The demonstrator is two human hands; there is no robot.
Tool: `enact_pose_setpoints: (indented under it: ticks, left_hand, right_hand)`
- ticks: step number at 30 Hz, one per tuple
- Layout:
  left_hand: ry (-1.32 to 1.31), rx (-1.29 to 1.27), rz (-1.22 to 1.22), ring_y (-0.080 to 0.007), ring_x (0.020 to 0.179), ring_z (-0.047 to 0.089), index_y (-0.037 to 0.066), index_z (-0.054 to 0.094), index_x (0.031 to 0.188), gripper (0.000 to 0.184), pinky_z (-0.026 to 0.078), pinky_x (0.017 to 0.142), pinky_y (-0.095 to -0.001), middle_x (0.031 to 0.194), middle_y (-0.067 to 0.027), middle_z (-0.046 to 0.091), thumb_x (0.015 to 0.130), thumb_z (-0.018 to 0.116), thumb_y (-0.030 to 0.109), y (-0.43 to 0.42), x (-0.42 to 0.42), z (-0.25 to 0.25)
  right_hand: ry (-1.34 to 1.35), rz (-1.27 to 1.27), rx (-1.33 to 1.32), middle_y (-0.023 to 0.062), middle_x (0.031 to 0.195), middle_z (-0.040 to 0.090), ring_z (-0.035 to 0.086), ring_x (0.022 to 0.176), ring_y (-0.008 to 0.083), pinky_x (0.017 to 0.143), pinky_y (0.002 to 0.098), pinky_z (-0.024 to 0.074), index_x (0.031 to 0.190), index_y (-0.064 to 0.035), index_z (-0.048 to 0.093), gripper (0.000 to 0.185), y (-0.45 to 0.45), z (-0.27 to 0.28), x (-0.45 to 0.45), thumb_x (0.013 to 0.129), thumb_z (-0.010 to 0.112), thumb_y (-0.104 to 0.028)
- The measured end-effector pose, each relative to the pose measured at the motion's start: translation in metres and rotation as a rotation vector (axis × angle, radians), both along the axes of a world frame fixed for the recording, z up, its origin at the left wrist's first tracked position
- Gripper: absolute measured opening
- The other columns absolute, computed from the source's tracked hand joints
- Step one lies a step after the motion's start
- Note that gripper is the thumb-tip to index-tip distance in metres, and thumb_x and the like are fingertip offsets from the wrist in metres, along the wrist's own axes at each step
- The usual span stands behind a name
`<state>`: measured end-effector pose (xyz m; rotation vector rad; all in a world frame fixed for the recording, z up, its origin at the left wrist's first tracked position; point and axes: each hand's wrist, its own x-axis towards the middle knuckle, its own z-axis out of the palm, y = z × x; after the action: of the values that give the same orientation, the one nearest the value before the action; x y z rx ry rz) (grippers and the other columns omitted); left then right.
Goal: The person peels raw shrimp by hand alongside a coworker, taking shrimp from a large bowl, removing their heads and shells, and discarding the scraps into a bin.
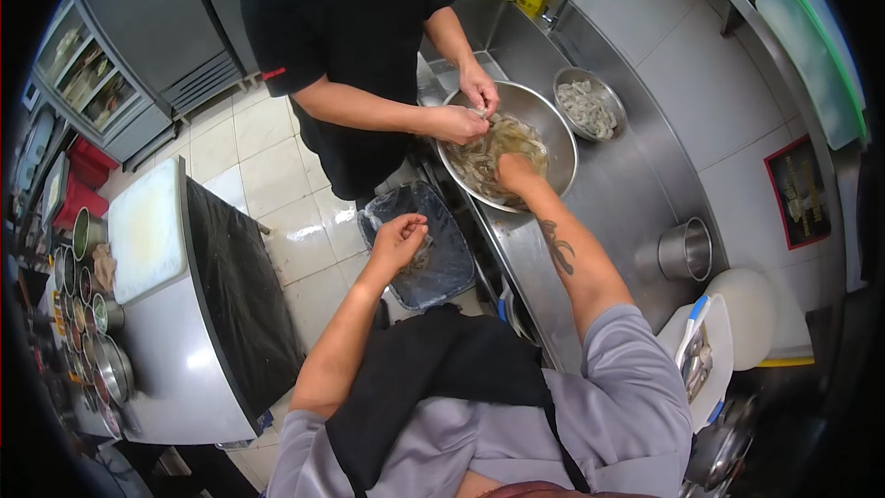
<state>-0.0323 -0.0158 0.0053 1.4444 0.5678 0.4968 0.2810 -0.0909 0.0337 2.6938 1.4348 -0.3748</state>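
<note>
Judging ourselves partway along, we have pale, apparently peeled shrimp (586, 107) in the small bowl (622, 118), many more in the large bowl (561, 143) around our right hand (516, 173), whose grip we cannot tell, and our left hand (398, 241), fingertips together, above the bin (450, 284).

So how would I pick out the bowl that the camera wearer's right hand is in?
Find the long steel counter, then the sink at its far end. Just this side of that sits a round metal bowl of greyish shrimp. It is much wider than the small bowl beside it, and only it has the right hand inside.
</note>
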Motion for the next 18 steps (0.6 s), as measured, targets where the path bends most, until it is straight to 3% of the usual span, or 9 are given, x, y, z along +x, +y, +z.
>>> enact_pose_setpoints:
  ticks: [7,9,10,12,13,15,16,18]
  left_hand:
    - [-0.032,0.042,0.004,-0.0057,0.075,0.056,-0.002,0.065,0.107,0.024,0.047,0.071,-0.0211,0.086,-0.0004,0.064,0.088,0.067,0.013,0.006,0.016,0.006]
    - [-0.068,0.284,0.027,-0.0100,0.081,0.059,-0.001,0.065,0.108,0.026,0.049,0.075,-0.0242,0.093,-0.0039,0.065,0.087,0.068,0.015,0.007,0.026,0.009]
    - [-0.074,0.286,0.031,-0.0100,0.081,0.059,-0.001,0.065,0.108,0.026,0.049,0.075,-0.0242,0.093,-0.0039,0.065,0.087,0.068,0.015,0.007,0.032,0.013]
    - [-0.047,0.352,0.001,-0.0135,0.091,0.060,0.000,0.063,0.114,0.033,0.049,0.079,-0.0280,0.106,-0.0074,0.063,0.086,0.070,0.019,0.005,0.045,0.024]
    - [-0.051,0.355,0.008,-0.0135,0.091,0.060,0.000,0.063,0.114,0.033,0.049,0.079,-0.0280,0.106,-0.0074,0.063,0.086,0.070,0.019,0.004,0.053,0.029]
    - [-0.106,0.355,-0.002,-0.0161,0.100,0.058,0.003,0.056,0.126,0.046,0.049,0.083,-0.0306,0.117,-0.0080,0.060,0.086,0.070,0.021,-0.001,0.069,0.039]
    - [-0.107,0.356,0.006,-0.0161,0.100,0.058,0.003,0.056,0.126,0.046,0.049,0.083,-0.0306,0.117,-0.0080,0.060,0.086,0.070,0.021,-0.003,0.078,0.039]
    - [-0.179,0.271,-0.041,-0.0180,0.106,0.055,0.004,0.047,0.135,0.058,0.048,0.087,-0.0325,0.123,-0.0098,0.057,0.086,0.071,0.023,-0.009,0.093,0.038]
  right_hand:
    - [0.152,0.035,0.311,0.0245,0.082,0.066,0.064,0.078,0.0424,0.073,0.0480,0.0503,0.086,-0.0005,0.070,0.022,-0.035,0.026,0.027,0.081,0.061,-0.020]
    - [0.216,0.048,0.461,0.0222,0.076,0.065,0.063,0.070,0.0379,0.067,0.0444,0.0499,0.083,-0.0014,0.069,0.021,-0.045,0.038,0.028,0.082,0.062,-0.021]
    - [0.210,0.053,0.463,0.0222,0.076,0.065,0.063,0.070,0.0379,0.067,0.0444,0.0499,0.083,-0.0014,0.069,0.021,-0.050,0.045,0.028,0.082,0.062,-0.021]
    - [0.359,0.035,0.597,0.0153,0.070,0.065,0.062,0.064,0.0223,0.060,0.0353,0.0483,0.083,0.0001,0.068,0.021,-0.058,0.057,0.021,0.085,0.063,-0.021]
    - [0.357,0.044,0.599,0.0153,0.070,0.065,0.062,0.064,0.0223,0.060,0.0353,0.0483,0.083,0.0001,0.068,0.021,-0.060,0.063,0.016,0.085,0.063,-0.021]
    - [0.537,-0.028,0.691,0.0037,0.070,0.064,0.055,0.066,0.0080,0.060,0.0266,0.0443,0.087,0.0013,0.067,0.021,-0.066,0.072,0.002,0.089,0.062,-0.019]
    - [0.538,-0.020,0.690,0.0037,0.070,0.064,0.055,0.066,0.0080,0.060,0.0266,0.0443,0.087,0.0013,0.067,0.021,-0.067,0.076,-0.007,0.089,0.062,-0.019]
    - [0.804,-0.083,0.839,-0.0034,0.076,0.062,0.052,0.072,0.0034,0.063,0.0221,0.0424,0.092,0.0013,0.068,0.020,-0.068,0.077,-0.028,0.094,0.060,-0.017]
